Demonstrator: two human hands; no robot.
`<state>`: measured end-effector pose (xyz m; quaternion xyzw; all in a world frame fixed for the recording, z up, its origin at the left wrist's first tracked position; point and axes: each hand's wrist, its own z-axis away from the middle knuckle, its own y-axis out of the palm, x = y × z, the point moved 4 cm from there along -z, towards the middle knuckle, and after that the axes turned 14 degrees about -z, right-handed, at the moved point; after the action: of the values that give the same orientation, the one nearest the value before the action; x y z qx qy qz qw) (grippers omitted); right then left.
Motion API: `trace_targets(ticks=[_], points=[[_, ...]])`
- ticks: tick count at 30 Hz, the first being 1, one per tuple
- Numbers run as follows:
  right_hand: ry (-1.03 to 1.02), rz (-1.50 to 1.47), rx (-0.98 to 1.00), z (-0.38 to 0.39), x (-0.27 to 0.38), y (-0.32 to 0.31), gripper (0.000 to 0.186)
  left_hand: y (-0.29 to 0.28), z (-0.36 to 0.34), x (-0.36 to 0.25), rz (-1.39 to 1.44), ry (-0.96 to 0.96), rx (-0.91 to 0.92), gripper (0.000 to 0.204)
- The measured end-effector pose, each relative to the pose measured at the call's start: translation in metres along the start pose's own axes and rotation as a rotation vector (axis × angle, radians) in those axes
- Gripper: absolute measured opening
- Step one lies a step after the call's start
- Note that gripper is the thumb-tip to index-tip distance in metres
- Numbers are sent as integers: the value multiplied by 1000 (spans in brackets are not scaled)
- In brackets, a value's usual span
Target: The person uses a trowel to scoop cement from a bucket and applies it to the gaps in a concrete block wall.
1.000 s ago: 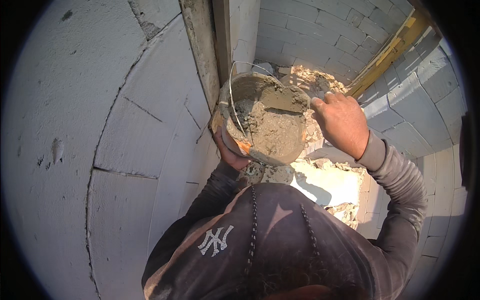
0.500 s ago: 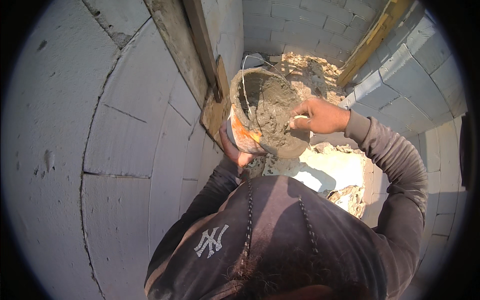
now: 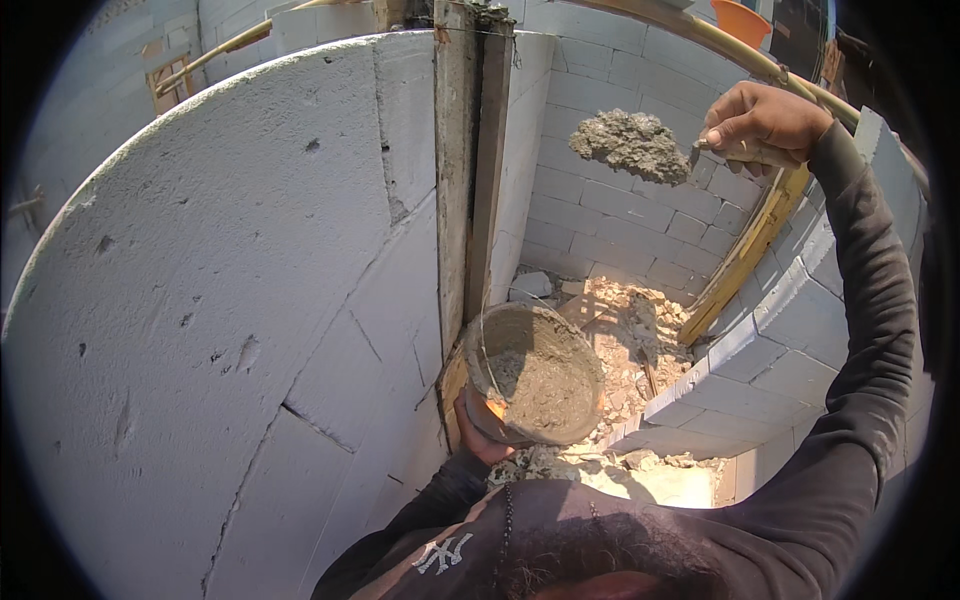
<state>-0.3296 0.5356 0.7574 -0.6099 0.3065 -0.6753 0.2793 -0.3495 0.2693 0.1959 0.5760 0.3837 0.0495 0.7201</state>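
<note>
My right hand [image 3: 762, 125], raised high at the upper right, is closed round the handle of a trowel [image 3: 697, 150]. A thick heap of wet grey mortar [image 3: 630, 146] covers the trowel's blade, hiding nearly all of it. Lower down, my left hand [image 3: 480, 435] supports a bucket [image 3: 488, 400] from its left side and underneath; part of that hand is hidden behind the bucket. The bucket is tilted, with its mouth facing up toward me, and holds more grey mortar [image 3: 548, 385]. Its thin wire handle stands up over the rim.
A pale block wall [image 3: 250, 230] rises close on the left, with upright wooden boards [image 3: 456, 160] at its end. Rubble [image 3: 635, 330] lies below, beyond the bucket. A lower block wall [image 3: 800, 340] and a yellow timber [image 3: 745, 260] stand right. An orange container [image 3: 740, 22] sits at the top.
My right hand has risen out of the bucket, up and to the right, lifting the trowel loaded with mortar. The view has tilted upward, so the bucket appears lower, still in my left hand.
</note>
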Motion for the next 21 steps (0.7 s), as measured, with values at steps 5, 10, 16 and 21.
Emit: trace_targets(ticks=[5, 10, 16, 21], points=[[24, 168, -334, -68, 131, -58, 26, 4, 8, 0, 58, -18, 103, 102], [-375, 664, -500, -183, 170, -22, 27, -27, 5, 3, 95, 15, 101, 110], [-587, 840, -806, -191, 144, 0, 29, -20, 8, -2, 98, 29, 72, 103], [-813, 396, -766, -73, 47, 43, 45, -12, 9, -13, 113, 7, 13, 110]])
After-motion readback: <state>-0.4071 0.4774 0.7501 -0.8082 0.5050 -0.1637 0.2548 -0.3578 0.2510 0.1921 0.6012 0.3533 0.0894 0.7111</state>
